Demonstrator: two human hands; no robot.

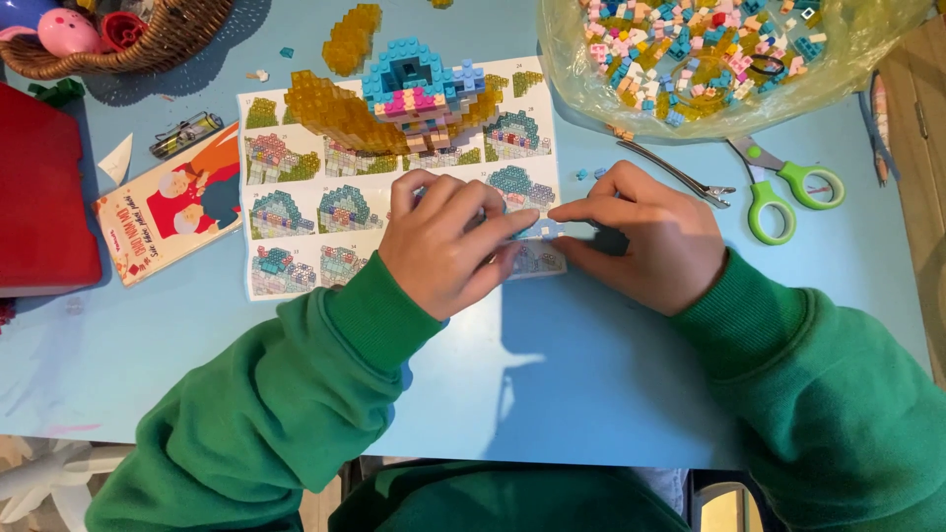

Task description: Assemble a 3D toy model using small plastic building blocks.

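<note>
My left hand point(445, 239) lies on the lower right part of a printed instruction sheet point(296, 207), fingers curled and pointing right. My right hand point(641, 236) meets it from the right, fingertips touching over a few tiny bricks point(544, 232) at the sheet's edge. What the fingers pinch is too small to make out. A half-built brick model point(414, 89) in blue, pink and clear amber stands on the top of the sheet. Both arms wear green sleeves.
A clear plastic bag point(709, 59) full of small coloured bricks lies at the back right. Green-handled scissors point(783, 187) and metal tweezers point(680, 175) lie beside it. A red box point(39, 197), a small book point(172, 202) and a wicker basket point(128, 39) sit on the left.
</note>
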